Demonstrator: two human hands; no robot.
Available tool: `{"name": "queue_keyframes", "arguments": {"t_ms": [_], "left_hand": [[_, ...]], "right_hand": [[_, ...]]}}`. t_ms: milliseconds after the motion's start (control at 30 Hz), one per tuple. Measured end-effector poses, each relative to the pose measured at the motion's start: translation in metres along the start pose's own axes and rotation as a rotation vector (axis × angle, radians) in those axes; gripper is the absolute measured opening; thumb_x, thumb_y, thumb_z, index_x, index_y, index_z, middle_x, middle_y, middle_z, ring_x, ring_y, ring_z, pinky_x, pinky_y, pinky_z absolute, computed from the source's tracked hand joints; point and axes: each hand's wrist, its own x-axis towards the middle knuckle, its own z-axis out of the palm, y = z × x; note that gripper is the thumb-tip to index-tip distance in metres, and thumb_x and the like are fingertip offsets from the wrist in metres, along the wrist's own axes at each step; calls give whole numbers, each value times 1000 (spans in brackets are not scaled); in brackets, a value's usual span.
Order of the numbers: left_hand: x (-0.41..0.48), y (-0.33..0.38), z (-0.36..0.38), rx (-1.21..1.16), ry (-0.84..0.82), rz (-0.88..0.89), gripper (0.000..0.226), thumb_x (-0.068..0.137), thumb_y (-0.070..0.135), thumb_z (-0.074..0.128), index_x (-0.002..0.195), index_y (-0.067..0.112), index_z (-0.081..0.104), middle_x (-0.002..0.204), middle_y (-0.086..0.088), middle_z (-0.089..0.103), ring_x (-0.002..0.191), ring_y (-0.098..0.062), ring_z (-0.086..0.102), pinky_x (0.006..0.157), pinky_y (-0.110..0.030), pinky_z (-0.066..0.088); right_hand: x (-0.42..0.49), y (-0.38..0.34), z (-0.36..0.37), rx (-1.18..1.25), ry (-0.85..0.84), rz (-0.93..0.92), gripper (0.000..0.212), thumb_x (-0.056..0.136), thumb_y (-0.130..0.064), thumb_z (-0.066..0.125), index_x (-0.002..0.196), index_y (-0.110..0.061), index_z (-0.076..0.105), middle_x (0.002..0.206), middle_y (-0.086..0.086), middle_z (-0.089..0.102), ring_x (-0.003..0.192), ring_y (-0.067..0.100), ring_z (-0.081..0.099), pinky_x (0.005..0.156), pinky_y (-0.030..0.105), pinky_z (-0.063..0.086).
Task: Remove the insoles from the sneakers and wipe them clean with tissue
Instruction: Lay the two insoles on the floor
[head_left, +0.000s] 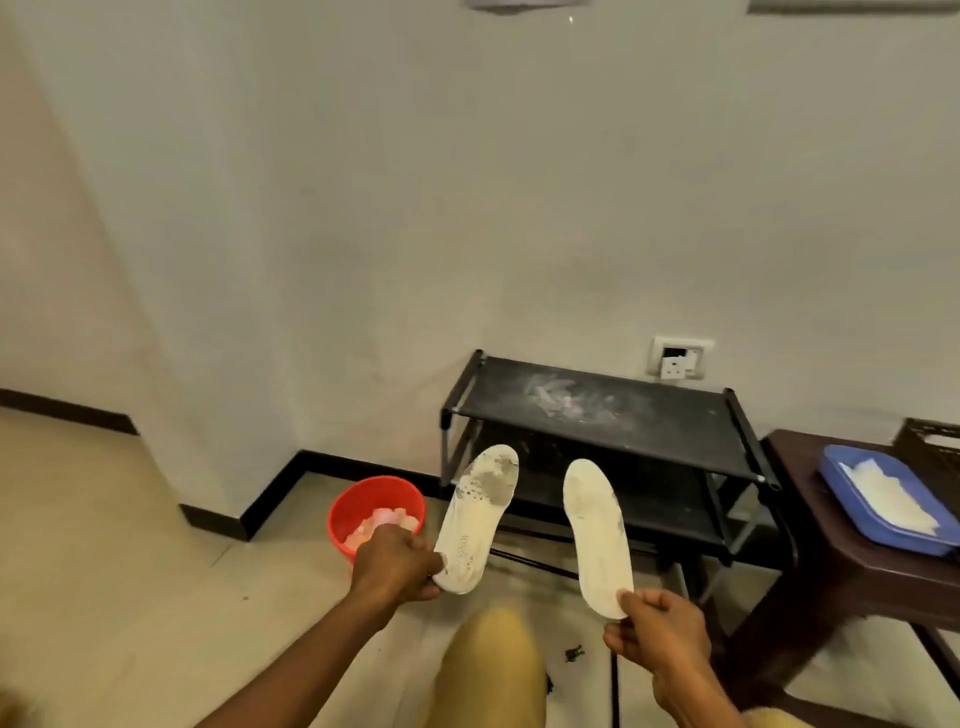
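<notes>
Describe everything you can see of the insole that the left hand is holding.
The insole in the left hand is off-white and flat, looks like foam, and has the outline of a foot. Grey-black dirt covers its toe end, with dark specks lower down. Faint printed lettering sits near the heel. It is held upright in the air, toe up and leaning right. The left hand pinches its heel end. Nothing else touches it. The red bucket stands on the floor to its left.

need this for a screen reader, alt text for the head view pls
Left hand and right hand each hold up a dirty white insole before a black shoe rack, red bucket at left.
</notes>
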Motion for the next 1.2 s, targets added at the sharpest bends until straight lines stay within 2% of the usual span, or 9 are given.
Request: {"name": "queue_keyframes", "arguments": {"t_ms": [100,267,433,600,700,900,1067,1133,1200], "left_hand": [[-16,-15,-41,-63,70,-23,12,80,-1,83,86,-5,74,84,-18,78,65,-29,78,64,-41,66],[-16,-56,-127,-202,307,-77,9,79,3,85,83,2,77,74,-14,78,61,-27,78,71,-42,67],[11,-128,-185,-344,498,-192,16,81,6,85,92,3,74,87,-14,77,58,-25,77,72,-39,66],[26,-221,-183,-404,643,-391,7,80,5,83,80,7,76,66,-9,76,53,-25,75,76,-39,64],[28,-271,-173,-384,695,-511,4,83,11,82,81,11,78,57,-2,74,51,-19,74,68,-29,58],[30,-341,-156,-415,791,-719,6,82,14,84,84,13,77,61,-2,75,49,-17,72,62,-28,51],[35,-373,-143,-423,803,-758,9,84,19,82,90,15,76,68,3,77,50,-13,73,74,-31,50],[38,-384,-138,-394,807,-766,12,86,24,81,92,16,74,67,4,77,52,-12,74,71,-30,46],[39,-396,-132,-364,815,-791,24,86,34,81,98,14,72,74,2,77,60,-15,75,76,-33,50]], "right_hand": [[-29,-23,20,-45,-66,-82,7,92,-3,67,95,1,63,84,27,70,64,35,70,53,36,60],[-66,-56,96,-230,-182,-281,4,91,-11,71,91,-8,68,75,18,73,57,29,70,54,39,62],[-79,-44,211,-384,-309,-338,8,89,-11,72,82,-8,69,72,17,71,53,27,67,48,36,60],[-71,22,308,-551,-443,-250,11,83,-3,68,76,-5,60,65,22,68,45,33,66,49,48,61],[-61,65,347,-645,-479,-195,8,82,-1,66,81,-6,59,71,21,69,42,30,66,48,47,60],[-42,135,396,-832,-554,-114,8,84,-2,66,82,-6,61,77,20,69,43,29,67,47,45,61],[-34,170,424,-935,-607,-104,7,84,-4,68,82,-8,62,75,18,70,42,27,64,49,46,61],[-33,184,432,-1015,-635,-91,8,87,-12,68,85,-8,61,76,16,70,45,26,66,51,43,62],[-32,196,434,-1233,-673,-134,26,90,-31,68,97,-8,58,91,10,70,66,25,72,60,36,61]]}}
